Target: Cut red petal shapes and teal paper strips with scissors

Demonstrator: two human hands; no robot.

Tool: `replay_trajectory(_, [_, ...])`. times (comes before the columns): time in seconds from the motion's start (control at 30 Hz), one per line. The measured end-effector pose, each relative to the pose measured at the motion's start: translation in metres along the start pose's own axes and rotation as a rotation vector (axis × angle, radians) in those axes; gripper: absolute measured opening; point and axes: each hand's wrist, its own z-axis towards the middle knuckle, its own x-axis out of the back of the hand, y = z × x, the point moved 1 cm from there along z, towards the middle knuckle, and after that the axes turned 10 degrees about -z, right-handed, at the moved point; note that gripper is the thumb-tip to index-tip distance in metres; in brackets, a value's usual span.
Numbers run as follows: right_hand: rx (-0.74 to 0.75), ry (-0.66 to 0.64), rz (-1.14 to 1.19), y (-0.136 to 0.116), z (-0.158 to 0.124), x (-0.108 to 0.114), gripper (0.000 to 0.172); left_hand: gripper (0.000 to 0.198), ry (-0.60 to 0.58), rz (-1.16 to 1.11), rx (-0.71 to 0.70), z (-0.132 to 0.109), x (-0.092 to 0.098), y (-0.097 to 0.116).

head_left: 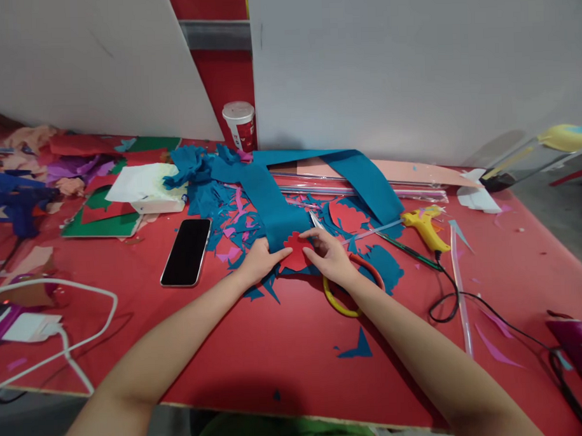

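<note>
A small red paper cutout (296, 256) with a jagged edge lies against the lower end of a long blue paper strip (284, 218). My left hand (258, 265) is closed at the left edge, its thumb on the cutout and its other fingers hidden behind the strip. From the right, my right hand (331, 258) pinches the cutout's edge with thumb and curled fingers. Scissors (344, 305) with yellow and orange handles lie under my right wrist. Behind my right hand is a second red cutout (347, 217) on blue paper.
Blue and pink scraps (238, 216) cover the middle. A phone (186, 252) lies left, a yellow glue gun (427, 229) with a trailing cord right. A lidded cup (240, 125) stands by the white panel. A tissue pack (149, 188) and a white cable (104, 332) are at left.
</note>
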Motion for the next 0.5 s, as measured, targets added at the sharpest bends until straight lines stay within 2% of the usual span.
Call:
replay_trajectory(0.1, [-0.062,0.041,0.061,0.0041,-0.0008,-0.0020,0.022,0.026,-0.005,0.020,0.001,-0.0002,0.0002,0.0007])
replay_trajectory(0.23, [-0.103,0.077,0.047,0.0088,0.0006,-0.0034,0.009,0.029,0.013,-0.019,0.020,-0.0006,-0.0005,-0.0011])
replay_trajectory(0.5, [-0.106,0.104,0.022,0.0080,0.0007,-0.0017,0.017,0.023,0.010,0.005,0.021,-0.0022,0.0003,0.0003])
